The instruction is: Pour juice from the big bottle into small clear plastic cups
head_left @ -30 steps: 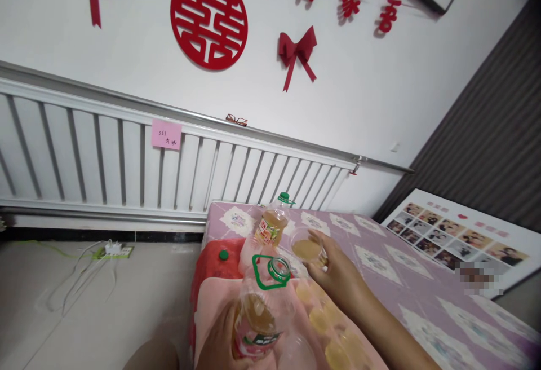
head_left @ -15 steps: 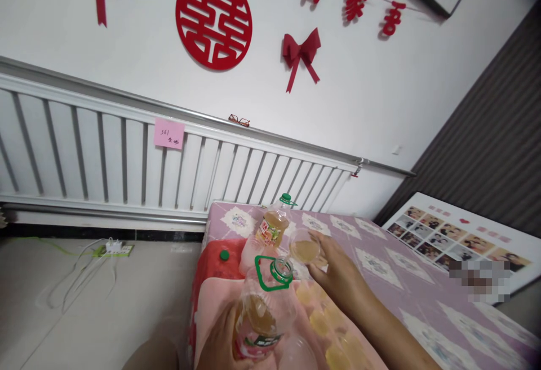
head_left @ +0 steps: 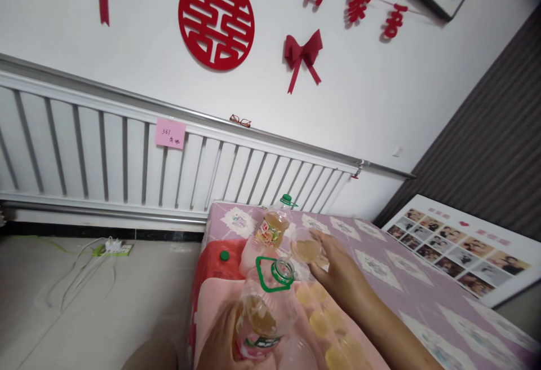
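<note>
Left hand (head_left: pixel 220 340) wrapped round open clear plastic bottle of amber drink (head_left: pixel 264 309); right hand (head_left: pixel 338 275) pinches filled clear plastic cup (head_left: pixel 305 247). Best: cup level, bottle upright.

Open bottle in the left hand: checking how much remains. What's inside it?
Amber drink fills roughly the lower part of the open bottle; the left hand hides its base. The right hand holds a plastic cup of similar drink.

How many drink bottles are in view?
2. An open bottle in the left hand, bottom centre; a capped bottle standing behind it, beside the cup in the right hand. Others may be hidden below frame.
</note>
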Available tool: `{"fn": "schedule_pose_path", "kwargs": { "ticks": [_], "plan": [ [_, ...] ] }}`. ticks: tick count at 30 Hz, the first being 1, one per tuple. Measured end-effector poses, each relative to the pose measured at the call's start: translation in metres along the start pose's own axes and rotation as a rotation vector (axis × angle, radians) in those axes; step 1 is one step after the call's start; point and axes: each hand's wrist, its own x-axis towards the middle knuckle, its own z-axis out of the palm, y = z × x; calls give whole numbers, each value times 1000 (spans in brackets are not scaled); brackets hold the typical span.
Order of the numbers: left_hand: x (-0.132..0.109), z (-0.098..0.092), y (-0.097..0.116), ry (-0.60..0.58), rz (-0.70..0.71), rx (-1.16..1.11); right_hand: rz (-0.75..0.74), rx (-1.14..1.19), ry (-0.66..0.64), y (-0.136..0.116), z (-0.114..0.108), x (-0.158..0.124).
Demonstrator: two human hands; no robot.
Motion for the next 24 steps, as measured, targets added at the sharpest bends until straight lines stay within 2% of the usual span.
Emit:
{"fn": "schedule_pose_path", "kwargs": {
  "ticks": [6,13,20,24],
  "plan": [
    [1,-12,14,-127,-66,39,-37,-24,26,1,-1,2],
    [2,-10,10,-131,-84,38,-109,-69,58,4,-2,3],
    [2,-14,18,-190,-113,106,-103,-75,49,2,-6,6],
    [1,-9,11,-170,-97,102,-99,-100,33,1,-9,7]
  ]
}}
